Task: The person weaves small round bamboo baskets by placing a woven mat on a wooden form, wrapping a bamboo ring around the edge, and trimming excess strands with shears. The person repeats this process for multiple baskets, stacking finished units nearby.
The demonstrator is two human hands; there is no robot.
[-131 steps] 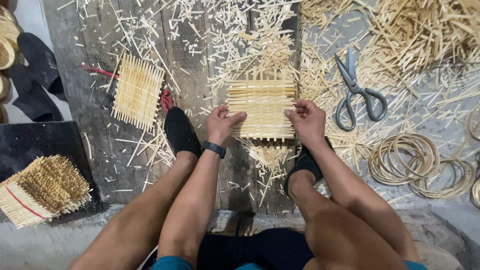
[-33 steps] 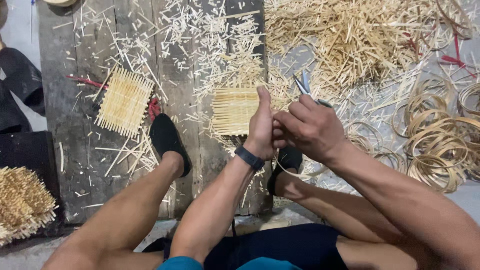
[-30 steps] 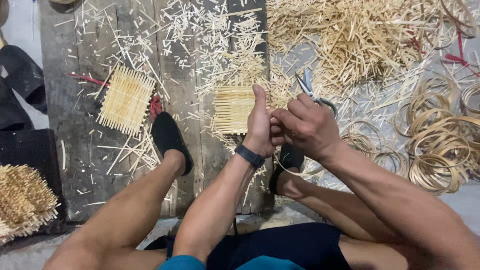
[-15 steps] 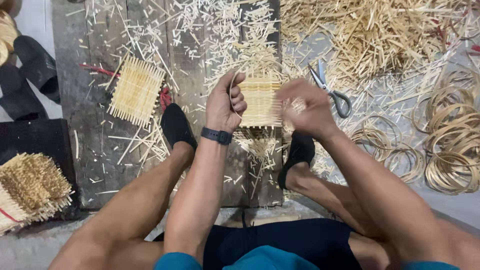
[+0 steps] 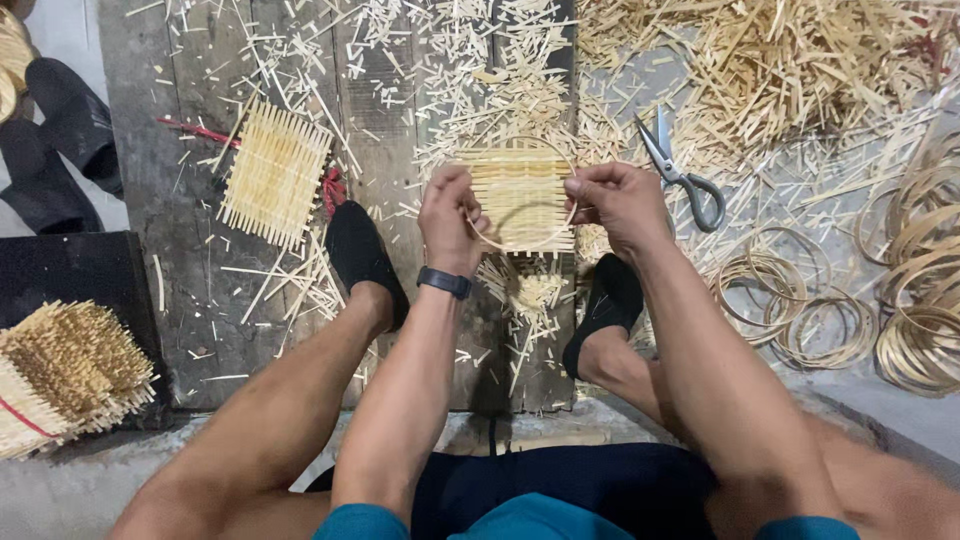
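A thin bamboo ring (image 5: 520, 247) is held over a small square woven bamboo mat (image 5: 522, 195) that lies on the dark wooden board (image 5: 190, 190). My left hand (image 5: 452, 215), with a black wristband, pinches the ring's left side. Gripping the ring's right side is my right hand (image 5: 620, 203). The ring lies roughly round the mat's outline. Both my feet in black socks rest on the board, one on each side below the mat.
A second woven mat (image 5: 276, 172) lies at the left. Scissors (image 5: 680, 170) lie right of my right hand. Several bamboo rings (image 5: 800, 300) pile at the right. A bundle of bamboo sticks (image 5: 60, 375) sits lower left. Strip offcuts litter the board.
Earlier both hands pressed on the mat. They then rose together near my body, and now they have come back down over the mat holding a bamboo ring between them.
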